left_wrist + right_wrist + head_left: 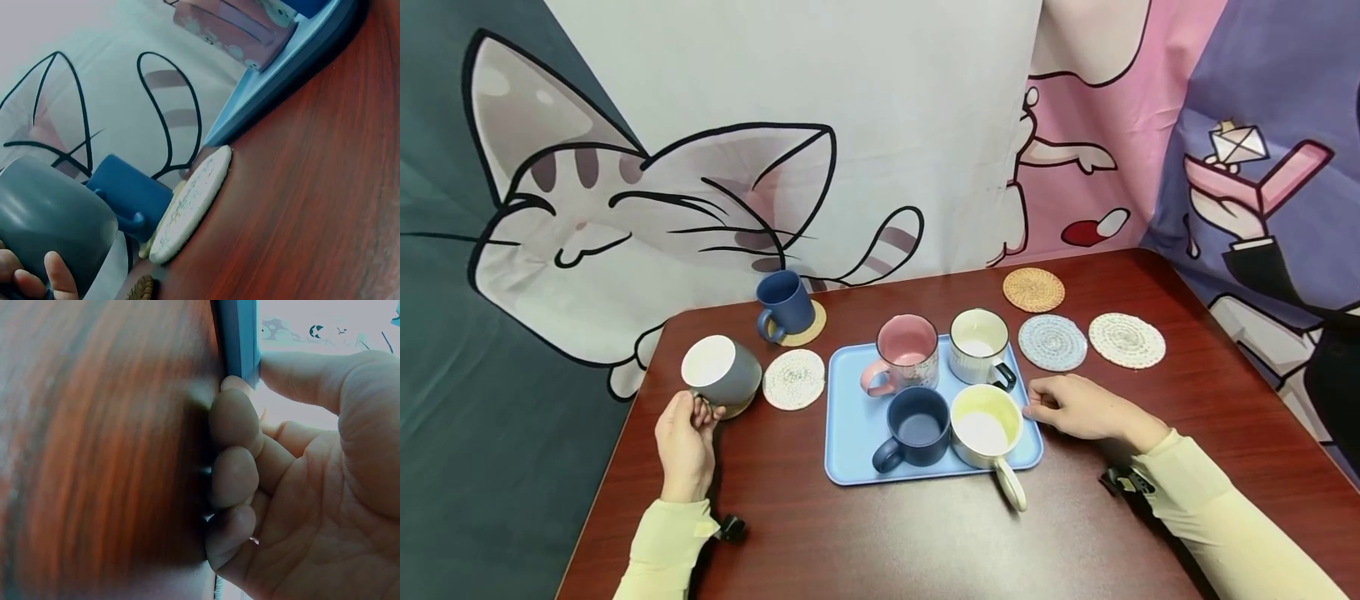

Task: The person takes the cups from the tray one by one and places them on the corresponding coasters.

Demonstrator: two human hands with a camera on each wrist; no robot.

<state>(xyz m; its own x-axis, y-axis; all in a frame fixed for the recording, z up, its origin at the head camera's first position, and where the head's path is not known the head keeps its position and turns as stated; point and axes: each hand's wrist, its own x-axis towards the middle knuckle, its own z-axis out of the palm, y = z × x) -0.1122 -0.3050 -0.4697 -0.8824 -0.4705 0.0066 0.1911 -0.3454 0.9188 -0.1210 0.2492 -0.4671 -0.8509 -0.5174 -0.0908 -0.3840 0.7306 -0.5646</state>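
Observation:
My left hand [685, 442] grips a grey mug [733, 377] with a white inside by its handle. The mug is tilted over a woven coaster [739, 408] at the table's left; in the left wrist view that brown coaster [141, 289] shows below it. With thumb and curled fingers my right hand [1078, 407] pinches the right edge of a light blue tray [859, 433]. On the tray stand a pink mug [907, 350], a white mug with a black handle [977, 343], a navy mug [917, 429] and a mug with a yellow inside [987, 425].
Behind the grey mug, a blue mug [786, 302] sits on a tan coaster [808, 327]. A white coaster [793, 379] lies left of the tray. A tan coaster [1033, 289], a blue-grey coaster [1052, 342] and a cream coaster [1127, 340] lie at the back right.

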